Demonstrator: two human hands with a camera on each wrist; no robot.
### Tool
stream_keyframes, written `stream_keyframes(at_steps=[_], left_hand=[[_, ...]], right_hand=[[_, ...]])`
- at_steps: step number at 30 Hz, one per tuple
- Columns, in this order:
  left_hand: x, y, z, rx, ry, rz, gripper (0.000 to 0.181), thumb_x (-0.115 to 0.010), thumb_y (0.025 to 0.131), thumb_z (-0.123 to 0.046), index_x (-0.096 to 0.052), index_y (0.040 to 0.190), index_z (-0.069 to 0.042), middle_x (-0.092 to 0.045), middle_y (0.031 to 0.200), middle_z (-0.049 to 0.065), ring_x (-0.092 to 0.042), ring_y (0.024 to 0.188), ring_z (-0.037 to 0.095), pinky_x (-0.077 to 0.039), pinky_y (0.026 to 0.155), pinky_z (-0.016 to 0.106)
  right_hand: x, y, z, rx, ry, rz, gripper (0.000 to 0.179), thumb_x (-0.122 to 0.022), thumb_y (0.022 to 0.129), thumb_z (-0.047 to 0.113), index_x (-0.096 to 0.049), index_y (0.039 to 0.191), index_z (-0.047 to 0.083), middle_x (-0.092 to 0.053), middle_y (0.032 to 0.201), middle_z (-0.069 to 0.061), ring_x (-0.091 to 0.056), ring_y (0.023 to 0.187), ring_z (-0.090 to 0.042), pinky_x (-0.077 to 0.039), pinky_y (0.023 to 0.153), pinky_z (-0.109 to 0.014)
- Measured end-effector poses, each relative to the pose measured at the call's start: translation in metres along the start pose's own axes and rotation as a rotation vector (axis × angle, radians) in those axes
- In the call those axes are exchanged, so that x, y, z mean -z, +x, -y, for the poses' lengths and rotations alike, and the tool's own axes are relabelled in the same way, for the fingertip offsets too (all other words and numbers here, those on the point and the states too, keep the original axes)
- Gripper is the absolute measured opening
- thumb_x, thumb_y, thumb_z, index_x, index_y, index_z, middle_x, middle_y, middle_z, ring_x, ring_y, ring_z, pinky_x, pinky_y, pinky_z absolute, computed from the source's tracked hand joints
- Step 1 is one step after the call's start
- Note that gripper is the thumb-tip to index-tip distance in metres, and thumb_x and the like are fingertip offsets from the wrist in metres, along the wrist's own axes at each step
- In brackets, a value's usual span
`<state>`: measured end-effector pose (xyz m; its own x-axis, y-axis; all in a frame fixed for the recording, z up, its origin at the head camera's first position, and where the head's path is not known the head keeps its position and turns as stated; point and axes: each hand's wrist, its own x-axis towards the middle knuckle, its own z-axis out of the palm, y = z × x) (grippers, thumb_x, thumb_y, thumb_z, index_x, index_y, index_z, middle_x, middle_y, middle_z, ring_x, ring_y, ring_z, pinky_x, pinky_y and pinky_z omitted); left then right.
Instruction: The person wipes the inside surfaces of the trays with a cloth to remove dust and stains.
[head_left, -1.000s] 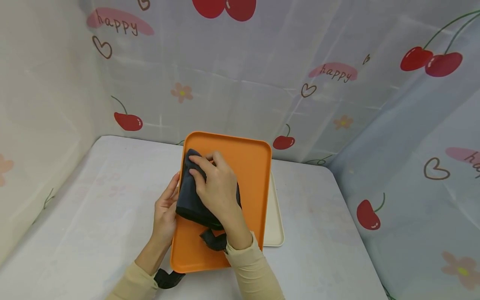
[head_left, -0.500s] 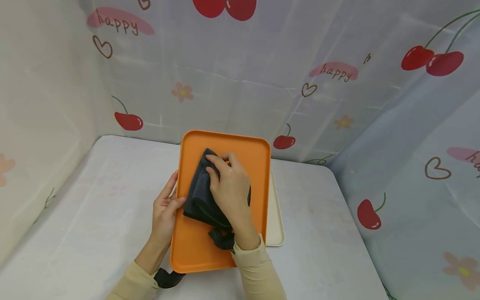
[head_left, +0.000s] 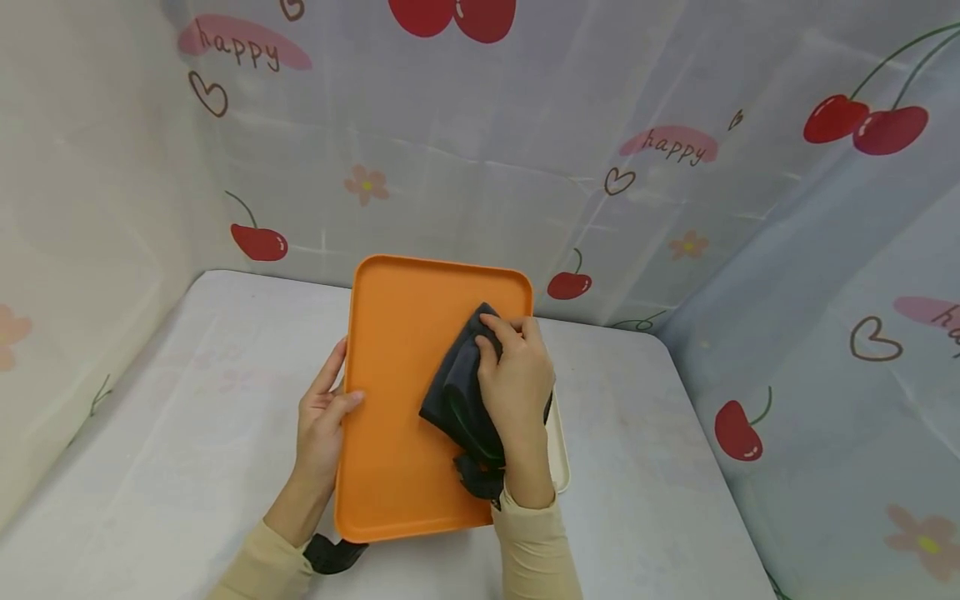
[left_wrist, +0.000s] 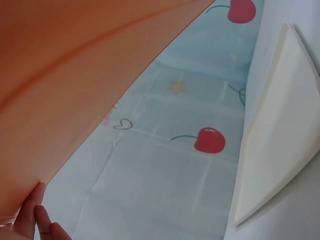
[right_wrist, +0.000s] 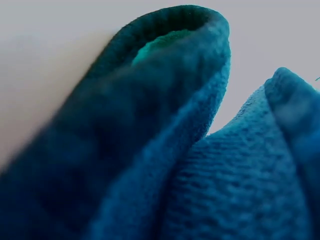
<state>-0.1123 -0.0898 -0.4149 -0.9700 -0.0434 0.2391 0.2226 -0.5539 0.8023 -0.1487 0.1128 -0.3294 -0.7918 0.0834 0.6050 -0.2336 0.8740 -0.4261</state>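
An orange rectangular tray point(head_left: 397, 350) is held up and tilted above the table in the head view. My left hand point(head_left: 321, 429) grips its left edge, thumb over the rim and the other fingers behind. A folded dark blue cloth point(head_left: 461, 387) lies against the tray's right side, pinched by my right hand point(head_left: 517, 387). Close up in the right wrist view, the cloth point(right_wrist: 235, 190) shows loose folds and hides the right fingers. The left wrist view has the underside of the orange tray point(left_wrist: 75, 90), with fingertips point(left_wrist: 31, 205) touching it at lower left.
A cream tray point(head_left: 559, 454) lies on the white-covered table point(head_left: 637, 467), partly behind the orange one. The left wrist view shows more of this cream tray point(left_wrist: 280, 135). Patterned curtains point(head_left: 465, 150) stand around the table. A black strap point(head_left: 335, 554) hangs at the left wrist.
My right hand has slid the cloth across the tray from its left side to its right edge. The orange tray has shifted slightly left, and the left thumb has come over its rim.
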Motion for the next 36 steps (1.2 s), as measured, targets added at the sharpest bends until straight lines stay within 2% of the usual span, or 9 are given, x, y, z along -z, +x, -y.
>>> stream_keyframes(at_steps=[11, 26, 36], left_hand=[[0.002, 0.002, -0.004, -0.004, -0.087, 0.040, 0.065, -0.036, 0.095, 0.012, -0.032, 0.154, -0.016, -0.064, 0.132, -0.005, -0.068, 0.104, 0.010, -0.059, 0.081, 0.025], [0.005, 0.004, -0.002, 0.003, -0.109, 0.057, 0.065, -0.035, 0.095, 0.012, -0.034, 0.153, -0.016, -0.067, 0.127, -0.004, -0.070, 0.100, 0.010, -0.059, 0.079, 0.024], [0.005, 0.005, -0.004, 0.029, -0.134, 0.079, 0.064, -0.034, 0.097, 0.010, -0.030, 0.155, -0.016, -0.063, 0.133, -0.005, -0.068, 0.103, 0.010, -0.058, 0.081, 0.024]], right_hand=[[0.011, 0.001, -0.023, -0.184, -0.046, 0.003, 0.024, -0.071, 0.089, 0.016, -0.075, 0.112, 0.017, -0.061, 0.098, -0.010, -0.063, 0.085, -0.029, -0.055, 0.069, -0.048], [0.010, -0.001, -0.022, -0.191, -0.023, -0.006, 0.024, -0.071, 0.089, 0.017, -0.075, 0.112, 0.015, -0.062, 0.098, -0.011, -0.064, 0.086, -0.030, -0.055, 0.073, -0.048], [0.010, -0.004, -0.016, -0.162, -0.009, -0.028, 0.024, -0.073, 0.088, 0.015, -0.076, 0.111, 0.013, -0.062, 0.097, -0.012, -0.064, 0.087, -0.031, -0.055, 0.074, -0.048]])
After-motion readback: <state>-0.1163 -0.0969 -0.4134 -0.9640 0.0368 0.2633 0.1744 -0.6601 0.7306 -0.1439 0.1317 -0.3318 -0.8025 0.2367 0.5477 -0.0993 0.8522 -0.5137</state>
